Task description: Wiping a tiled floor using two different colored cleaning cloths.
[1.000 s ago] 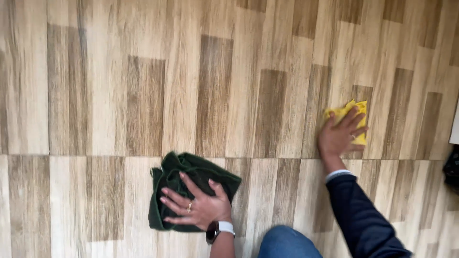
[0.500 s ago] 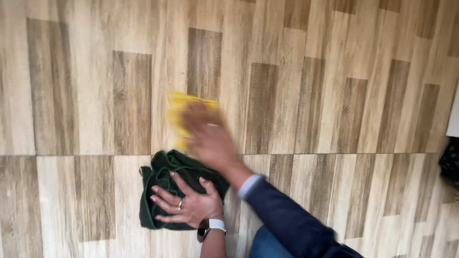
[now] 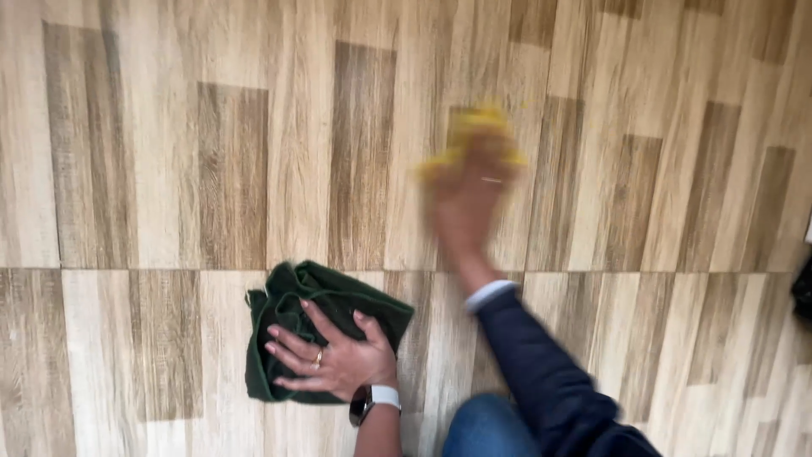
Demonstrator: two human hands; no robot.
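Note:
My left hand (image 3: 331, 360) lies flat, fingers spread, on a crumpled dark green cloth (image 3: 288, 309) on the wood-patterned floor (image 3: 169, 169). It wears a ring and a wristwatch with a white band. My right hand (image 3: 468, 199), blurred by motion, presses a yellow cloth (image 3: 474, 127) against the floor farther out, right of centre. Its arm is in a dark blue sleeve with a white cuff.
The floor is made of light and darker brown plank-pattern tiles with a seam running across at mid-height. A dark object (image 3: 803, 292) shows at the right edge. My blue-trousered knee (image 3: 486, 427) is at the bottom.
My right hand with the yellow cloth swept from far right to the left over the floor, then back rightward to centre-right. My left hand stayed on the green cloth.

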